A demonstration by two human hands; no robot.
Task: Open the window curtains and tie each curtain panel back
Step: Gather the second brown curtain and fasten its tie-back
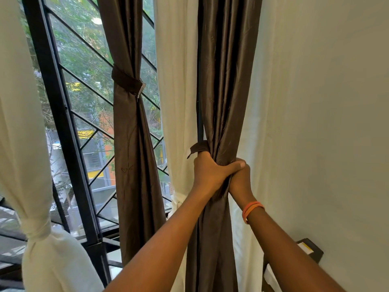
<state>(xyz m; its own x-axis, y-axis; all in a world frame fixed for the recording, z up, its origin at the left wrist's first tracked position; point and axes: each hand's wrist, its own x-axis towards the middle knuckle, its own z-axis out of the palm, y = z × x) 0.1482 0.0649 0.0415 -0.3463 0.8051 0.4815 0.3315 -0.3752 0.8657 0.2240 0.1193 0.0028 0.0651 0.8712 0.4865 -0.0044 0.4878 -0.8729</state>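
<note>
Both forearms reach up and forward from below, meeting at a gathered brown curtain panel (221, 102) that hangs in front of the right side of the window. The left hand (212, 171) wraps round the bunched fabric from the left, fingers curled over the front with the thumb lying across toward the right. The right hand (240, 180) sits just behind and below it, pressed against the same bunch; most of its fingers are hidden by the left hand and the cloth, so I cannot tell exactly how they lie, though it seems to clutch the fabric too. Two orange bands (251, 209) circle the right wrist. Just above the left hand's knuckles a brown tieback strap (197, 149) sticks out to the left, its loose end free.

A cream curtain (179, 102) hangs behind the brown panel on both sides. Low at the right, a dark box with a yellow label (309, 249) sits against the pale wall (326, 102).

Further left, a second brown panel (132, 144) is already cinched by its own strap (126, 77). At the far left a cream panel (27, 144) is knotted low down. Behind everything stands the black window frame (63, 133) with diagonal bars, and beyond the glass are trees and buildings.
</note>
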